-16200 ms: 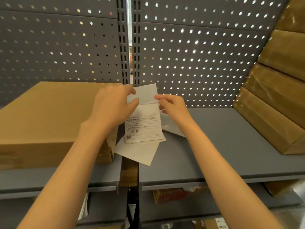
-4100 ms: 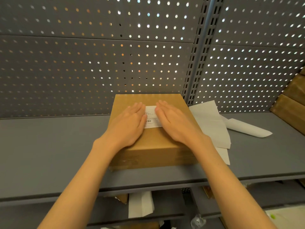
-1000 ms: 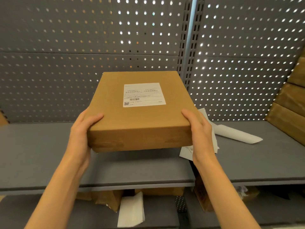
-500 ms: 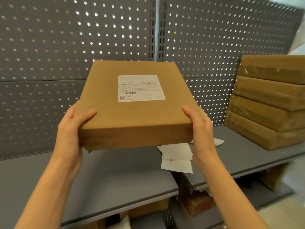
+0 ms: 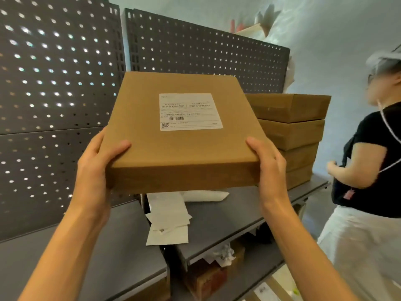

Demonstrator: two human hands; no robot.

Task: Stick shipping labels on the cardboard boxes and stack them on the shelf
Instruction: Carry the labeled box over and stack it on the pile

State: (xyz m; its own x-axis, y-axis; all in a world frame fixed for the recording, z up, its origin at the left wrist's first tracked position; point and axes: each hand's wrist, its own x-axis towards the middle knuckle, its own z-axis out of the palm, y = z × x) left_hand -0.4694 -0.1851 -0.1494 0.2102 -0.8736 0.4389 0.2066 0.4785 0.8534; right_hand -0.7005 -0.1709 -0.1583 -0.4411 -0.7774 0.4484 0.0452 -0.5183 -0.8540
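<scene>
Both hands — left hand (image 5: 95,166) and right hand (image 5: 269,168) — grip the labeled box (image 5: 182,148) by its near corners, fingers curled tight, up above the gray shelf (image 5: 227,222) — white paper sheets (image 5: 168,222) lie below, a stack of boxes (image 5: 295,135) sits right, another person (image 5: 368,170) stands beside it.

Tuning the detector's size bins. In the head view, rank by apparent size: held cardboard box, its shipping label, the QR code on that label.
1. Held cardboard box, gripped by the left hand and right hand; nearness to the camera inflates it.
2. Shipping label on its top face.
3. QR code in the label's lower left corner.
</scene>
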